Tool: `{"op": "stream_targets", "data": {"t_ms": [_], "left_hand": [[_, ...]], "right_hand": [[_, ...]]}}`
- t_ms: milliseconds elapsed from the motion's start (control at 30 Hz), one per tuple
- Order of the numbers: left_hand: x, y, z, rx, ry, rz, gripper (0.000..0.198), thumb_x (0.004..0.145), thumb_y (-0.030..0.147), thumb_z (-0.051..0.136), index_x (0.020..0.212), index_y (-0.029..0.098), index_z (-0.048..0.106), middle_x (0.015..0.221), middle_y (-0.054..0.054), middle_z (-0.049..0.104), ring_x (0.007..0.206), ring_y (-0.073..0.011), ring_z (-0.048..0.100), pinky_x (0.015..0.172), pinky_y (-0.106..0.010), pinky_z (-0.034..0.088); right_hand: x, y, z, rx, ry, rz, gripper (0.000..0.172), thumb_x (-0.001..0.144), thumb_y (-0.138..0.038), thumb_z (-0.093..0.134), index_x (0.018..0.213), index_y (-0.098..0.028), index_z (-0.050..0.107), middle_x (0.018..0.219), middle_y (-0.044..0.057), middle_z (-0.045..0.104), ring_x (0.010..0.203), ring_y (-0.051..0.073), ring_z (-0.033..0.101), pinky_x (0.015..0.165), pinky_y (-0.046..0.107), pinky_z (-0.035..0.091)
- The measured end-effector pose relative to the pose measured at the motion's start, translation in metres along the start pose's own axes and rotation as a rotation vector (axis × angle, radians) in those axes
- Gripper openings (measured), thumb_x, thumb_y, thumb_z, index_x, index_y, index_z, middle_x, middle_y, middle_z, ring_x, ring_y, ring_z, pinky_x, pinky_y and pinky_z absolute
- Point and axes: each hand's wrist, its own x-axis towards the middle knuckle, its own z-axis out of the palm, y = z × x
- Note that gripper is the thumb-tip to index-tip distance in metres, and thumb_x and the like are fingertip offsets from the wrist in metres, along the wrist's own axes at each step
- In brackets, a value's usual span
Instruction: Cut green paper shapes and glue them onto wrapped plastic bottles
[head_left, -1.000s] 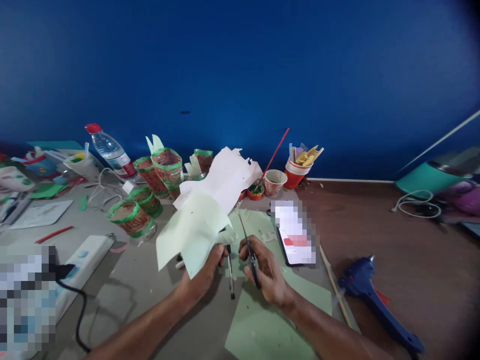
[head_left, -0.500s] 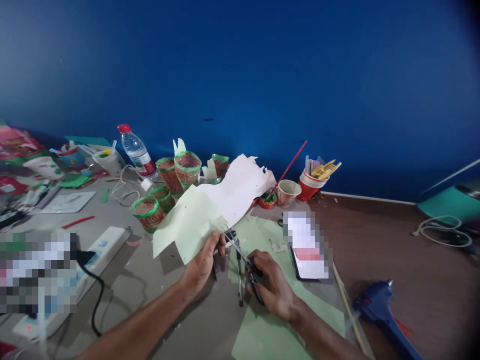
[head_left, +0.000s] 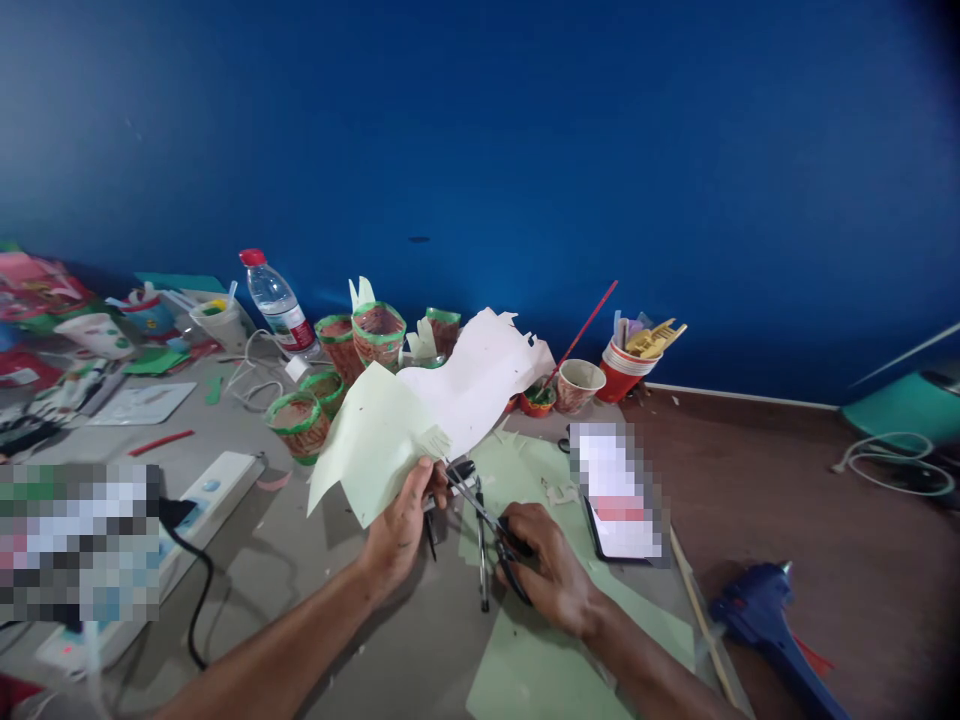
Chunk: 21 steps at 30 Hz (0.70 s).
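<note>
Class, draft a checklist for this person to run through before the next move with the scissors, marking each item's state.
1. Left hand gripping the pale green sheet: ok.
2. Right hand holding the scissors by the handles: ok.
3. Blades well away from the left hand: not ok, their tips are close beside it.
4. Blades touching the sheet: cannot tell.
5. Pen clear of the blades in this view: not ok, they cross over it.

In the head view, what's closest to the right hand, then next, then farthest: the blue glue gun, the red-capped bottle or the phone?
1. Phone, just past the right hand, to its right.
2. Blue glue gun, farther right.
3. Red-capped bottle, far back left.
</note>
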Motion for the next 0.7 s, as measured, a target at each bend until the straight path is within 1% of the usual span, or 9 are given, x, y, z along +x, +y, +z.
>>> {"op": "stream_targets", "data": {"t_ms": [167, 300, 400, 467, 567, 633, 700], "left_hand": [[0.001, -0.005, 0.001, -0.029, -0.015, -0.003, 0.037, 0.080, 0.054, 0.053, 0.064, 0.021, 0.058, 0.063, -0.001, 0.059, 0.065, -0.0168, 0.057, 0.072, -0.029, 0.049], [-0.005, -0.004, 0.004, -0.009, -0.088, -0.022, 0.038, 0.082, 0.054, 0.052, 0.063, 0.021, 0.059, 0.060, -0.001, 0.058, 0.063, -0.0172, 0.057, 0.070, -0.029, 0.050], [-0.011, -0.002, 0.003, 0.011, -0.120, -0.035, 0.034, 0.081, 0.051, 0.055, 0.064, 0.022, 0.059, 0.060, -0.002, 0.059, 0.066, -0.0189, 0.059, 0.073, -0.030, 0.051], [-0.013, -0.002, 0.000, 0.032, -0.123, -0.042, 0.028, 0.078, 0.048, 0.060, 0.065, 0.023, 0.060, 0.061, -0.002, 0.062, 0.072, -0.0206, 0.062, 0.076, -0.030, 0.051], [-0.016, -0.007, -0.003, 0.050, -0.102, -0.053, 0.017, 0.074, 0.041, 0.065, 0.070, 0.025, 0.062, 0.068, -0.004, 0.066, 0.085, -0.0235, 0.065, 0.079, -0.029, 0.050], [-0.017, -0.010, -0.004, 0.043, -0.086, -0.052, 0.012, 0.071, 0.037, 0.067, 0.074, 0.026, 0.064, 0.073, -0.005, 0.069, 0.095, -0.0253, 0.065, 0.080, -0.028, 0.050], [-0.018, -0.013, -0.004, 0.032, -0.079, -0.037, 0.011, 0.069, 0.033, 0.067, 0.077, 0.026, 0.065, 0.077, -0.007, 0.070, 0.099, -0.0262, 0.064, 0.081, -0.028, 0.050]], "right_hand": [[0.000, -0.001, 0.000, 0.032, -0.004, 0.023, 0.021, 0.060, -0.019, 0.048, 0.058, -0.022, 0.028, 0.065, 0.002, 0.046, 0.065, 0.018, 0.041, 0.065, 0.032, 0.032], [0.001, -0.002, 0.001, 0.069, 0.007, 0.038, 0.018, 0.059, -0.016, 0.047, 0.055, -0.022, 0.030, 0.063, 0.001, 0.045, 0.065, 0.018, 0.044, 0.064, 0.032, 0.034], [0.001, -0.002, 0.002, 0.102, 0.034, 0.036, 0.019, 0.060, -0.016, 0.046, 0.056, -0.023, 0.029, 0.063, 0.001, 0.043, 0.064, 0.018, 0.043, 0.062, 0.030, 0.035], [0.001, -0.002, 0.003, 0.118, 0.044, 0.055, 0.019, 0.062, -0.018, 0.046, 0.057, -0.023, 0.029, 0.064, 0.001, 0.043, 0.065, 0.018, 0.043, 0.061, 0.030, 0.035], [0.001, -0.003, 0.004, 0.127, 0.039, 0.065, 0.019, 0.066, -0.020, 0.047, 0.057, -0.023, 0.031, 0.064, 0.001, 0.043, 0.064, 0.017, 0.042, 0.061, 0.030, 0.035], [0.001, -0.003, 0.004, 0.117, 0.048, 0.059, 0.019, 0.065, -0.019, 0.047, 0.057, -0.023, 0.030, 0.063, 0.000, 0.043, 0.063, 0.017, 0.042, 0.061, 0.030, 0.035], [0.001, -0.004, 0.004, 0.105, 0.057, 0.050, 0.019, 0.063, -0.018, 0.046, 0.056, -0.023, 0.029, 0.062, 0.000, 0.042, 0.063, 0.017, 0.041, 0.061, 0.030, 0.034]]}}
